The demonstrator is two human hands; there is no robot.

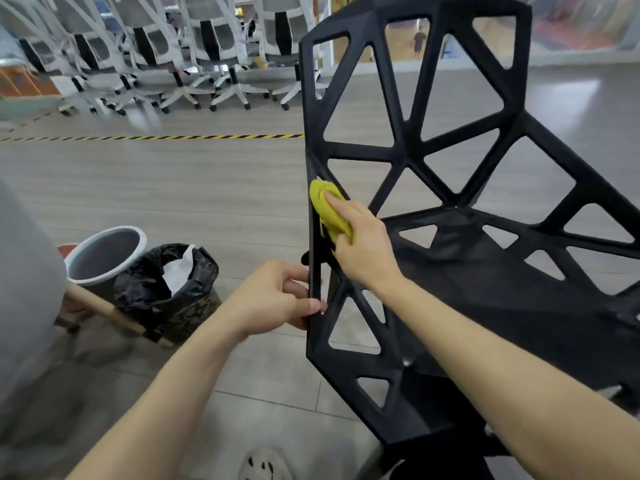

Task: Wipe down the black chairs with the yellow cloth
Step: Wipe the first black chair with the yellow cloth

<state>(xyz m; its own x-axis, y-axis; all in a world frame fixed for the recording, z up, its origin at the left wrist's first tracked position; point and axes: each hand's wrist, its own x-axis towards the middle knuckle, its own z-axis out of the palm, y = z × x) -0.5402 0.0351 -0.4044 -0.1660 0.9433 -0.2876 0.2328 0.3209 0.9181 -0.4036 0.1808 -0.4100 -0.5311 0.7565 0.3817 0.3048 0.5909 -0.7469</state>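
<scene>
Work on the black chair [408, 143] looks to be in the middle. The right hand [363, 244] presses the yellow cloth [327, 206] on the left edge of the frame, near where back and seat meet. Its fingers [337, 204] are curled over the bunched cloth and hold it. The left hand [277, 299] steadies the chair lower on the same edge, with fingers [311, 306] and thumb pinching the thin bar.

Which bars are already clean cannot be told, since the black plastic looks the same everywhere. By judgement, most of the open triangle frame, the seat and any other black chairs are left to do.

The floor [173, 202] is of grey planks, with a yellow-black striped tape [156, 137] across it. A grey bin [104, 258] and a bin with a black bag [166, 282] stand to the left, near the chair. A row of white office chairs [194, 46] stands far behind. The room seems large and open.
</scene>
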